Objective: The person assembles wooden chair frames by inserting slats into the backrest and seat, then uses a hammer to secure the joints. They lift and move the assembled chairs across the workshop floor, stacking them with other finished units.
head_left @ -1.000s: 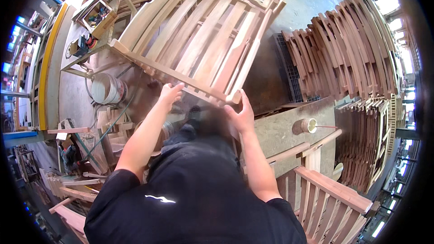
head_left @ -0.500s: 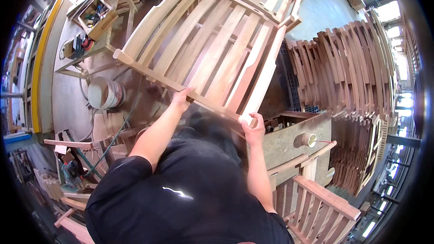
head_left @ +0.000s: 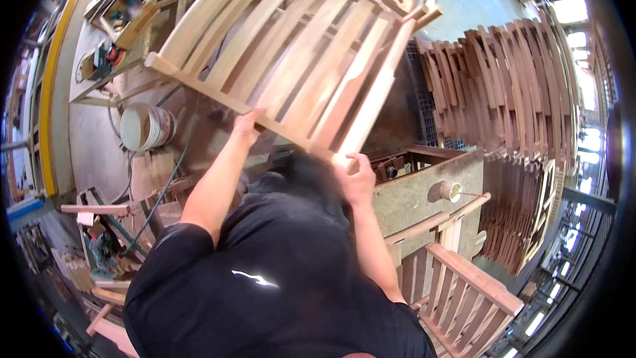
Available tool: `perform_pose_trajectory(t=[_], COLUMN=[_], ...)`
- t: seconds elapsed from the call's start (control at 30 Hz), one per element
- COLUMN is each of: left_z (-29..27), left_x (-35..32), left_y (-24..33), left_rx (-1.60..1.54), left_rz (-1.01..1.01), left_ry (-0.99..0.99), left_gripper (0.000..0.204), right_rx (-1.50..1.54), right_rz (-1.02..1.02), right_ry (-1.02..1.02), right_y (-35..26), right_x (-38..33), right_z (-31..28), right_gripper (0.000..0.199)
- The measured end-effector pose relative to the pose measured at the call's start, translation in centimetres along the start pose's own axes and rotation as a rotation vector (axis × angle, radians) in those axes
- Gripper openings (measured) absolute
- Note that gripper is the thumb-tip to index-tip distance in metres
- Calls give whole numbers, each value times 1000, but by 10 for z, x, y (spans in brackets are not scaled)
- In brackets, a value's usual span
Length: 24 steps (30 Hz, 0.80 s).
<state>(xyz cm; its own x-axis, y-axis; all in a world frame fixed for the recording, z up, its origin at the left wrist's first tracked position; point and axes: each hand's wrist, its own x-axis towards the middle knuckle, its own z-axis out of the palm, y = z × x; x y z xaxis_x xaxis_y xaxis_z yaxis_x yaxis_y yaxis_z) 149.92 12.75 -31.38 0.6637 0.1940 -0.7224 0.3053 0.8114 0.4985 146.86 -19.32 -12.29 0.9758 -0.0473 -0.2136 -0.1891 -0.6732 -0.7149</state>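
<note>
A pale slatted wooden chair frame [head_left: 328,66] stretches away in front of me, tilted across the view. My left hand [head_left: 247,126] is closed over its near rail [head_left: 212,91], left of the middle, fingers on top. At the rail's right end, my right hand [head_left: 356,179] grips the corner where the rail meets the outer side piece [head_left: 371,119]. Its fingers bend over that corner, and part of the grip is hidden. Slats run lengthwise between the rails, and a further slatted section joins at the far end.
On the left are a bench with a toolbox [head_left: 136,26] and a white bucket [head_left: 147,126]. A wooden box-like stand [head_left: 424,189] is close by my right arm. Tall stacks of curved wooden parts [head_left: 497,86] rise behind it. Another slatted piece [head_left: 474,278] lies lower right.
The chair frame and both hands have shifted left and slightly up in view, somewhat more than the background. My right hand's fingers have changed their hold at the corner.
</note>
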Motion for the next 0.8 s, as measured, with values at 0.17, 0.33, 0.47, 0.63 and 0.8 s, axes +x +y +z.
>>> perform_pose_trajectory(t=[0.17, 0.33, 0.47, 0.63, 0.8], left_z=[-43, -38, -43, -41, -13], left_x=[32, 27, 44, 39, 20], left_y=[21, 28, 17, 4, 15], left_rx=[6, 16, 42, 69, 139], left_rz=[44, 86, 103, 140, 195], left_ry=[35, 159, 222, 277, 396], left_gripper=[35, 49, 56, 46, 51], right_rx=[-122, -302, -348, -193, 121], right_rz=[-101, -168, -200, -154, -210], right_ry=[-196, -435, -747, -1070, -1063], right_y=[-13, -18, -30, -11, 15], right_x=[-3, 6, 40, 98, 182], right_z=[23, 29, 10, 0, -30], right_gripper=[44, 48, 51, 50, 48])
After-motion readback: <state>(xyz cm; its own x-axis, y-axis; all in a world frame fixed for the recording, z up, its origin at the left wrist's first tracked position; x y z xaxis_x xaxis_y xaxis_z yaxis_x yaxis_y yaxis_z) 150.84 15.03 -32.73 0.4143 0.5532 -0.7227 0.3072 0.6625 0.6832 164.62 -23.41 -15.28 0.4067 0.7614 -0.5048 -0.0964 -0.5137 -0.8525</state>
